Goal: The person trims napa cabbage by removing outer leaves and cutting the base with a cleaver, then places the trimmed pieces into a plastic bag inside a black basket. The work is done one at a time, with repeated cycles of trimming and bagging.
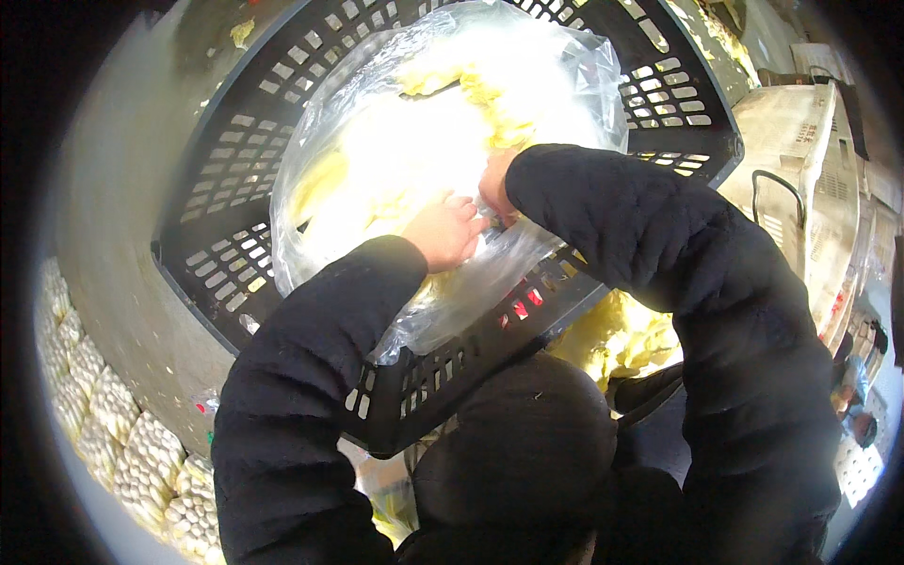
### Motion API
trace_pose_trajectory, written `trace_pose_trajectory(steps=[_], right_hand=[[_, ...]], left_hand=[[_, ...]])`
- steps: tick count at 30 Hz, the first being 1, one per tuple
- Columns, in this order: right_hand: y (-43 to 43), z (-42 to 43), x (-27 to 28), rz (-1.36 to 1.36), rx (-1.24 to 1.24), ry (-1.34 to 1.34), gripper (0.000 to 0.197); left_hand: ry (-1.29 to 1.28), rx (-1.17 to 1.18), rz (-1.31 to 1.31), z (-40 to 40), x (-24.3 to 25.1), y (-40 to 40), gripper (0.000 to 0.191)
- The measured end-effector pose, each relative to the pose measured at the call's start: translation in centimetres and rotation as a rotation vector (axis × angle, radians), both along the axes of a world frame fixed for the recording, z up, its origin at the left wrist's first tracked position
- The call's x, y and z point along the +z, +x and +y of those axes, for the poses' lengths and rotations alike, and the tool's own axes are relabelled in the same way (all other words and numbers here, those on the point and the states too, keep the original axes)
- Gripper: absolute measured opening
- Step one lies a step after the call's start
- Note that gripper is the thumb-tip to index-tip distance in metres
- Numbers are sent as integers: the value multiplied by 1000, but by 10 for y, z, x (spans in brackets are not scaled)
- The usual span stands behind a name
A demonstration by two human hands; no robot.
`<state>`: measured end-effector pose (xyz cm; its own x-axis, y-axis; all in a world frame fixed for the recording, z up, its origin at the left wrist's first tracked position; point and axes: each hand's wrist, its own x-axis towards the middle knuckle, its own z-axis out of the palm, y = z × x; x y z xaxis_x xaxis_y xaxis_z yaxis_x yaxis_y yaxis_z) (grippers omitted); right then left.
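A clear plastic bag lies open inside a black slotted plastic crate. It holds pale yellow, leafy vegetables, washed out by glare in the middle. My left hand is over the bag's near side, its curled fingers gripping the gathered plastic. Close beside it, my right hand grips the plastic too, its wrist bent inward and its fingertips partly hidden. The film stretches from between the hands towards the crate's near wall.
My knee is against the crate's near side. Yellow leaves lie below its right corner. Bundled vegetables with white stalk ends are stacked at lower left. Pale boxes with printing stand at right; a person is farther off.
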<state>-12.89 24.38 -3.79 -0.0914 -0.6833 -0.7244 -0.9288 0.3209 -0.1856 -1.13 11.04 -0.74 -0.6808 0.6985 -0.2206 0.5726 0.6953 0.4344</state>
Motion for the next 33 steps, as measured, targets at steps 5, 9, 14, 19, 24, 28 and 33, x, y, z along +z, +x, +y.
trace_pose_trajectory(steps=[5,9,14,19,24,28,33], right_hand=[[1,23,-26,299,16,15,17],[-3,8,-1,201,-69,53,18],[-21,-4,106,-56,-266,-109,38],[14,97,232,-60,-631,-1002,14],[102,195,294,8,-1279,-484,23],[110,212,293,-49,-1188,-643,17],[45,149,241,-156,-699,-1007,16]], left_hand=[[-132,-91,-124,4,-11,6,26],[-93,-5,-103,4,-24,-1,27],[-79,-14,-128,4,-34,-14,37],[-48,-20,-80,9,-33,-18,35],[217,589,-113,9,-39,-56,29],[405,1253,76,-11,-51,-126,28],[-221,1002,333,-19,-56,-155,19]])
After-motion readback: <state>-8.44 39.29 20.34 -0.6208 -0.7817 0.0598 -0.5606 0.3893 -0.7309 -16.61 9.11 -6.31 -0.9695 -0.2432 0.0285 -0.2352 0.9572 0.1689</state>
